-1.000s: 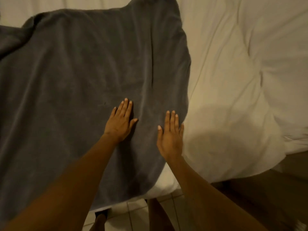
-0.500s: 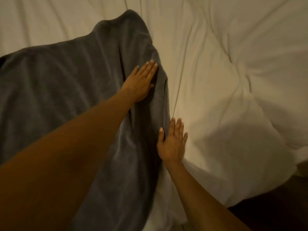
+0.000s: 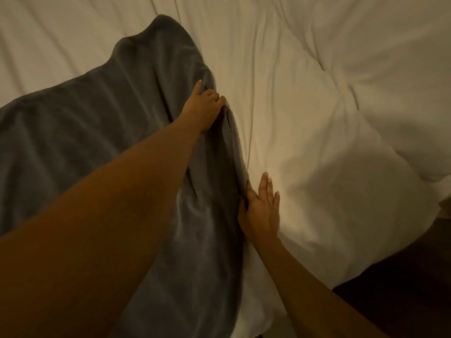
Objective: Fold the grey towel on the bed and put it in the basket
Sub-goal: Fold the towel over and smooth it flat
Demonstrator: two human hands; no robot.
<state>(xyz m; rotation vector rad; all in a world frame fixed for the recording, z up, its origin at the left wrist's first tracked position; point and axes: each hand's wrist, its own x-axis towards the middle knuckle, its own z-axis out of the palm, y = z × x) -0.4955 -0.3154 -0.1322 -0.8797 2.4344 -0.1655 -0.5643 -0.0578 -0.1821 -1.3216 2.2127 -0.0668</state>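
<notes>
The grey towel (image 3: pixel 97 132) lies spread over the left half of the white bed (image 3: pixel 305 106), rumpled along its right edge. My left hand (image 3: pixel 202 106) is stretched far forward, its fingers curled around that right edge near the far corner. My right hand (image 3: pixel 262 211) lies nearer to me at the same edge, thumb tucked against the cloth, the other fingers flat on the sheet. No basket is in view.
A thick white duvet fold (image 3: pixel 366 142) bulges across the right side of the bed. The bed's corner drops to a dark floor (image 3: pixel 402 289) at the lower right.
My left hand went from flat on the towel to reaching forward and curling on its right edge. My right hand slid off the towel to its edge. The view shifted forward.
</notes>
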